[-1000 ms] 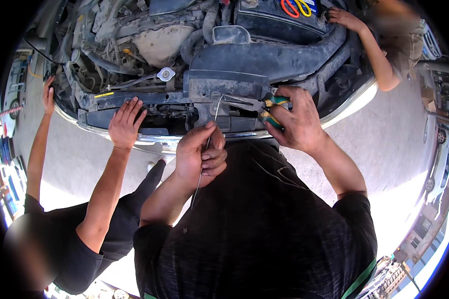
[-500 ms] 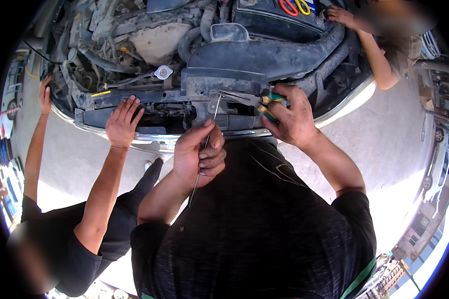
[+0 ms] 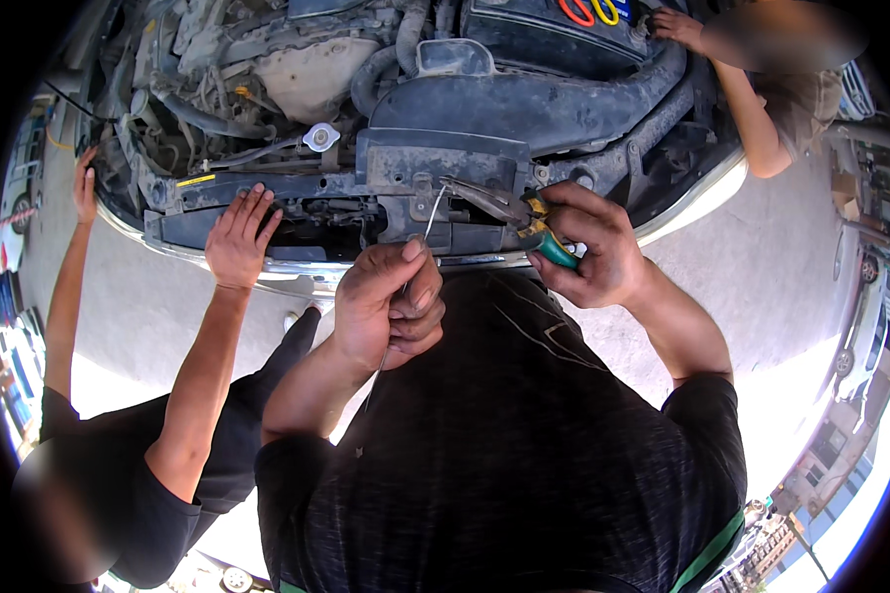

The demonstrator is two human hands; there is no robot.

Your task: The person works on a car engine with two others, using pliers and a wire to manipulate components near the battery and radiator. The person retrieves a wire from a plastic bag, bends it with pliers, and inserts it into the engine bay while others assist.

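Pinched between thumb and fingers of my left hand is a thin metal wire. Its upper end reaches the pliers' tips, and its tail hangs below my fist. My right hand is closed round the green-and-yellow handles of long-nose pliers. The jaws point left and meet the wire's top end; whether they clamp it I cannot tell. Both hands are over the front edge of an open car engine bay, by the dusty black front panel.
A co-worker's hand rests on the front panel at left, the other hand on the fender. Another person's hand is by the battery, which has red and yellow loops on top. A radiator cap lies behind the panel.
The pliers have tilted, handles swinging down toward me, and my right hand has shifted slightly right and down. My left hand has moved a little left, still pinching the wire.
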